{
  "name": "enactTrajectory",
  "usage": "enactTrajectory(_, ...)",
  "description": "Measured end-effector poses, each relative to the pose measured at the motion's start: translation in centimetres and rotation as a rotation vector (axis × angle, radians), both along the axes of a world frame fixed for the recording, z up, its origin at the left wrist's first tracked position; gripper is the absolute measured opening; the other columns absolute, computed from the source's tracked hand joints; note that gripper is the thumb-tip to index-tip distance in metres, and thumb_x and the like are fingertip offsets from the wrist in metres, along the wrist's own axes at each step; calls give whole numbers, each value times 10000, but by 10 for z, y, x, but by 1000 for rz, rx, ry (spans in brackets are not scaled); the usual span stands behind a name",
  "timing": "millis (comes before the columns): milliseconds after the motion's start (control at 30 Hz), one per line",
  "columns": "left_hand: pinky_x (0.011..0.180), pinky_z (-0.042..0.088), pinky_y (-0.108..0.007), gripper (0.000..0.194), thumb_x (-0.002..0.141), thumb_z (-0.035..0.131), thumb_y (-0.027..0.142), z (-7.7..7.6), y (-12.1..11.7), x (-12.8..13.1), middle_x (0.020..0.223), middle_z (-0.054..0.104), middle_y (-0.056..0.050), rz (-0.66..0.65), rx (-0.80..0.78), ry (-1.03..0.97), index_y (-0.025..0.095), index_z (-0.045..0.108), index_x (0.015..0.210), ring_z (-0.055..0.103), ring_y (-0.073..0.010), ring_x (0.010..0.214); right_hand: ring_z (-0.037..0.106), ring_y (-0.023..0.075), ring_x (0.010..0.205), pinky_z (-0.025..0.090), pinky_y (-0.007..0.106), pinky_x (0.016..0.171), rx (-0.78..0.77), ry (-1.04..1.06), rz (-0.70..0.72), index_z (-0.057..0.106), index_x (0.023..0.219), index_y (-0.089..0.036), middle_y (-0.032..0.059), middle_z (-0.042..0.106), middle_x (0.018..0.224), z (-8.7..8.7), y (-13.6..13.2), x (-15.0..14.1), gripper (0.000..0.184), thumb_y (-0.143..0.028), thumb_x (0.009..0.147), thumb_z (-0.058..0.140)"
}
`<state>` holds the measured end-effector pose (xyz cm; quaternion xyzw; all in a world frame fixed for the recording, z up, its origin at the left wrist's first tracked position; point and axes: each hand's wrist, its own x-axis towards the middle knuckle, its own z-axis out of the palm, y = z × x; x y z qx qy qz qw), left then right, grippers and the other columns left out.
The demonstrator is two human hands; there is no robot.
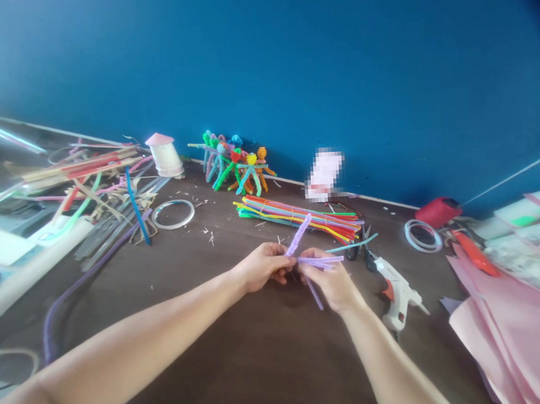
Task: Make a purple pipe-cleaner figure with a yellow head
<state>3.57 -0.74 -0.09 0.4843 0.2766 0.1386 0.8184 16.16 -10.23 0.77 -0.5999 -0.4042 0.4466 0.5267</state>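
The left hand firmly grips an upright lilac fuzzy pipe cleaner at its base. The right hand tightly pinches crossing lilac fuzzy strands against it, keeping the join snug.

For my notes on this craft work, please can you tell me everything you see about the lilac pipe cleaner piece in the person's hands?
The lilac pipe cleaner piece looks like fuzzy chenille stems that seem to meet at one joint, mostly hidden where the left hand and right hand pinch it. One longer stem slants up, another slants down, and several short ends point right. Both hands hold it in the air above the dark brown table.
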Motion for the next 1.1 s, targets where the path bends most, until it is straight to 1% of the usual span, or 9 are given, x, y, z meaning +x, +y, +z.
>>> enactTrajectory(167, 344, 376, -144, 204, 565, 693, 215, 2, 10, -4, 459, 499, 31, -131, -134, -42, 113, 516, 577, 432, -43, 399, 523, 128, 641, 416, 246, 610, 238, -417, 26, 551, 714, -176, -1, 555, 677, 6, -1, -3, 46, -201, 753, 550)
enactTrajectory(300, 347, 370, -147, 189, 575, 692, 201, -1, 13, -6, 483, 512, 18, -150, -159, -76, 103, 531, 585, 436, -45, 405, 546, 154, 751, 427, 273, 694, 355, -603, -10, 559, 752, -186, 26, 558, 773, 7, -2, -5, 54, -188, 783, 516)
enactTrajectory(367, 360, 377, -151, 187, 586, 692, 205, -3, 12, -6, 509, 516, 19, -108, -164, -114, 106, 535, 610, 438, -45, 419, 547, 156, 739, 432, 274, 688, 347, -688, -89, 561, 781, -192, 25, 564, 776, 7, -3, -6, 28, -204, 771, 538)
enactTrajectory(467, 387, 388, -150, 188, 616, 683, 228, -4, 8, -5, 529, 498, 38, 45, -138, -185, 124, 535, 669, 436, -40, 440, 523, 141, 628, 427, 267, 630, 336, -843, -242, 545, 771, -195, 2, 550, 685, 9, -8, -8, 34, -214, 749, 564)
enactTrajectory(567, 398, 386, -147, 213, 621, 684, 258, -4, 4, -4, 525, 481, 55, 185, -69, -206, 137, 534, 711, 434, -36, 442, 509, 139, 597, 420, 280, 641, 370, -970, -263, 552, 725, -197, -5, 543, 628, 12, -11, -10, 47, -192, 766, 530)
enactTrajectory(667, 399, 390, -156, 244, 597, 702, 269, -3, 1, -3, 512, 479, 63, 230, 8, -192, 135, 538, 719, 432, -36, 423, 554, 151, 649, 438, 286, 674, 364, -932, -218, 594, 791, -199, 19, 609, 709, 11, -11, -12, 83, -185, 780, 512)
enactTrajectory(767, 411, 406, -170, 244, 594, 704, 273, -5, 0, -3, 519, 489, 62, 190, 62, -199, 130, 544, 711, 442, -38, 418, 598, 166, 723, 459, 280, 695, 332, -811, -219, 617, 825, -199, 37, 649, 798, 8, -9, -13, 103, -203, 780, 525)
enactTrajectory(967, 420, 416, -175, 233, 573, 717, 258, -8, 0, -4, 563, 547, 36, 107, 76, -197, 121, 554, 669, 470, -45, 437, 602, 173, 744, 462, 283, 702, 306, -708, -223, 616, 821, -199, 32, 648, 801, 9, -8, -15, 92, -233, 766, 552)
enactTrajectory(1100, 418, 415, -176, 227, 560, 723, 259, -8, 0, -3, 536, 529, 39, 69, 91, -172, 119, 558, 630, 471, -53, 447, 596, 171, 723, 458, 281, 690, 293, -673, -220, 601, 795, -189, 30, 636, 777, 11, -8, -16, 78, -234, 762, 547)
